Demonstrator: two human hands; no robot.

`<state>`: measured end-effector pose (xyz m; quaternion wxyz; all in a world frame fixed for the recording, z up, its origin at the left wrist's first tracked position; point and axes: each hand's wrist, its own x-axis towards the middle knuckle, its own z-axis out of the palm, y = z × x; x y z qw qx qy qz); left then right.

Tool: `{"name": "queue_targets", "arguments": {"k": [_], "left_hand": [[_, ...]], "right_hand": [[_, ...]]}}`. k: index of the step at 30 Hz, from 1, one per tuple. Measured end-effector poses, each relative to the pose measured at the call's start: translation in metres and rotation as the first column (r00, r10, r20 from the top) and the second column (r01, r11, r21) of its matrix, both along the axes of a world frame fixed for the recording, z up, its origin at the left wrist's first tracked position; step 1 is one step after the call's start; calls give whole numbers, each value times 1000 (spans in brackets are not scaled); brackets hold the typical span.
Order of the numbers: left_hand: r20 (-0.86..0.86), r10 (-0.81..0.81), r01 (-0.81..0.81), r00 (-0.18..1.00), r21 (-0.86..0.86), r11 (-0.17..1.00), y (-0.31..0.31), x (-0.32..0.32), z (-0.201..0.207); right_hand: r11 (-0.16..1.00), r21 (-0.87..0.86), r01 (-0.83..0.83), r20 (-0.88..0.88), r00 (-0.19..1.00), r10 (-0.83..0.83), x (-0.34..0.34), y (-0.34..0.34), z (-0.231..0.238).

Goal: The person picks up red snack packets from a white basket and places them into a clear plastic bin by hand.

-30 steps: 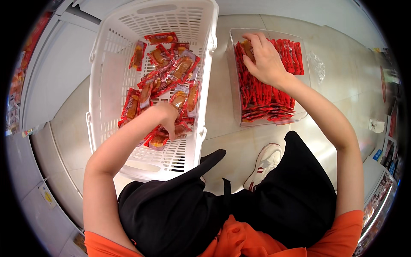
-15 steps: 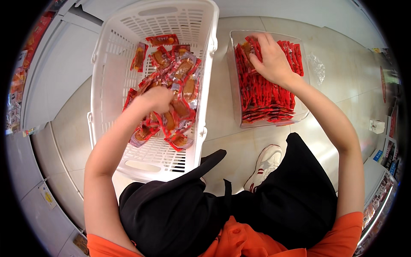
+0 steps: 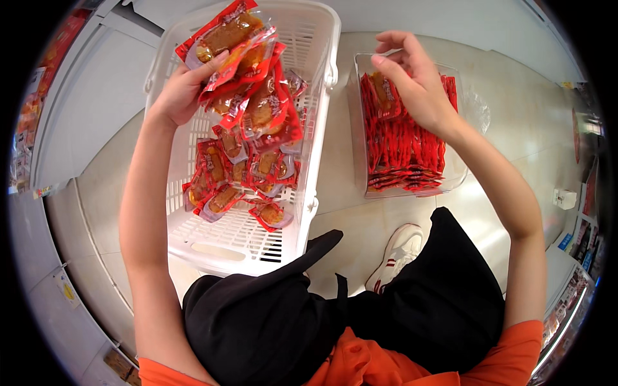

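Note:
A bunch of red-edged clear snack packets (image 3: 261, 106) with brown pieces inside is gripped in my left hand (image 3: 182, 96), its thumb pressing on the nearest one. The bunch is raised over a white slatted plastic basket (image 3: 219, 262), where more loose packets (image 3: 222, 199) lie jumbled. On the right, my right hand (image 3: 420, 87) hovers above the far end of a clear plastic bin (image 3: 358, 141), fingers bent and apart, with nothing visible in it. Tightly packed rows of the same red packets (image 3: 405, 148) fill the bin; one packet (image 3: 386, 96) leans face-up beside my right hand.
Basket and bin stand side by side on a pale tiled floor (image 3: 347, 206). A crumpled clear plastic wrapper (image 3: 476, 112) lies right of the bin. My shoe (image 3: 396, 254) is just below the bin. Stocked shelves (image 3: 566, 315) line the right edge; a white cabinet (image 3: 96, 96) stands left.
My left hand has come up out of the pile with a bunch of packets, leaving fewer in the basket. My right hand has lifted slightly off the packets in the bin.

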<state>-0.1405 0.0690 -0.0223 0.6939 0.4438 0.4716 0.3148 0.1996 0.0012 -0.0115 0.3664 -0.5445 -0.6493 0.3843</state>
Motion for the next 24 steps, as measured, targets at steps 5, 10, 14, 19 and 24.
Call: {"name": "queue_targets", "arguments": {"k": [5,10,14,19,24], "left_hand": [[96,227,-230,969,20,973,-28,31,15],[145,357,-348,923,-87,934,-50,19,16],[264,473,-428,841,-211,879,-68,1,8],[326,517,-480,791,-194,856,-95,-4,-14],[231,593,-551,771,-224,804,-89,-22,-26]], "right_hand": [[940,-209,-270,-215,950,225,-41,-2,23],[888,-208,-411,-62,911,407,-99,3,16],[912,-251,-324,-403,892,205,-143,-2,-1],[989,-87,-121,-413,908,74,-169,-22,-47],[945,-320,-72,-602,785,-144,-158,-27,-26]]}}
